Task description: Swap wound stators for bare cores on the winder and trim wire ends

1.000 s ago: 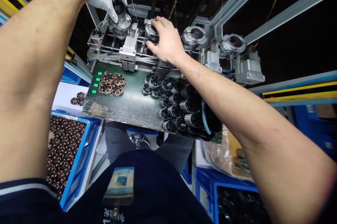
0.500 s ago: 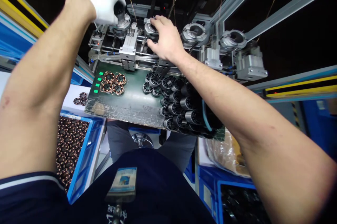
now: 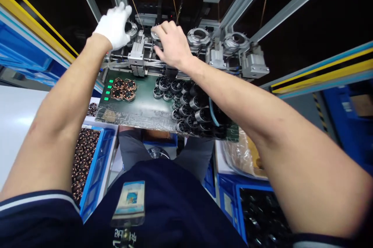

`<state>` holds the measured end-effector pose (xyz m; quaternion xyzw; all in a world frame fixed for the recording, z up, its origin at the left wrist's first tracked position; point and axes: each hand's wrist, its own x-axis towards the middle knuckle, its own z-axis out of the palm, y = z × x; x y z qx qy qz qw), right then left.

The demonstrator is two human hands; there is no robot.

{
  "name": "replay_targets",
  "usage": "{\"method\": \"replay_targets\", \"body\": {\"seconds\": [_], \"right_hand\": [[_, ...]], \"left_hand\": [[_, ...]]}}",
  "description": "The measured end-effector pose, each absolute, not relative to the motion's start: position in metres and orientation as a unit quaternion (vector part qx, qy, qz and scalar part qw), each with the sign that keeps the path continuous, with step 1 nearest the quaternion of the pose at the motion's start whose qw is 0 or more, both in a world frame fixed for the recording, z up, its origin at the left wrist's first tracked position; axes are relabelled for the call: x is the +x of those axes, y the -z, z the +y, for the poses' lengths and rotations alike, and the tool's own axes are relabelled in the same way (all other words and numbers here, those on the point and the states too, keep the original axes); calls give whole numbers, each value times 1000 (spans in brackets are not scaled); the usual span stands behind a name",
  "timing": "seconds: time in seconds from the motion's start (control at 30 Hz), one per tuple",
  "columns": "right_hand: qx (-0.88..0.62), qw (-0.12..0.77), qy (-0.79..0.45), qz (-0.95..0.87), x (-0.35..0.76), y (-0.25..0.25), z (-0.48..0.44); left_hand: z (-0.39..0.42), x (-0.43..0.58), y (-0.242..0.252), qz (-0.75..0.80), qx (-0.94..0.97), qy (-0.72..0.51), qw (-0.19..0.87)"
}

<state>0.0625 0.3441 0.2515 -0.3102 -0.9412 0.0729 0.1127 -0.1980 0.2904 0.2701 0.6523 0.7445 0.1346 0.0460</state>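
Observation:
My left hand point(image 3: 114, 26), in a white glove, is curled over the leftmost round fixture point(image 3: 131, 29) of the machine; what its fingers hold is hidden. My bare right hand point(image 3: 172, 45) rests on the second fixture point(image 3: 154, 35), fingers bent and pinched round the round metal part seated there. A silver clamp block point(image 3: 137, 56) sits between the two fixtures. Below the hands lies a dark green work plate point(image 3: 140, 110) with a few copper-wound stators point(image 3: 122, 89) and a pile of dark unwound cores point(image 3: 189, 108).
Two more ring fixtures point(image 3: 198, 36) point(image 3: 234, 41) stand free to the right. Green lit buttons point(image 3: 108, 89) line the plate's left edge. A blue bin point(image 3: 100, 170) of wound stators sits lower left, another blue bin point(image 3: 262, 217) lower right. Aluminium frame bars point(image 3: 291, 3) cross overhead.
My left hand has come down with the dark part onto the leftmost fixture. The right hand stays on the second fixture. The view has tilted, shifting everything left and down.

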Motion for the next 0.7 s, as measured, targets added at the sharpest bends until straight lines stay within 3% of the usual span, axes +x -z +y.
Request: {"method": "replay_targets", "body": {"seconds": [0.07, 0.13, 0.27, 0.33, 0.47, 0.57, 0.7], "right_hand": [[-284, 107, -84, -949, 87, -259, 319], [-308, 63, -85, -946, 111, -258, 299], [-340, -112, -36, -933, 132, -237, 285], [-340, -150, -41, -928, 128, -227, 286], [-341, -120, -67, -930, 121, -220, 283], [-335, -90, -74, -935, 139, -231, 279], [-337, 103, -105, -930, 191, -268, 298]], "left_hand": [[252, -169, -269, 707, 665, -238, -16], [216, -136, -251, 656, 700, -283, 11], [187, -72, -191, 651, 728, -181, 111], [193, -50, -169, 676, 715, -128, 124], [208, -30, -158, 707, 694, -95, 99], [201, -33, -172, 711, 680, -141, 111], [195, -42, -220, 681, 662, -293, 111]]}}
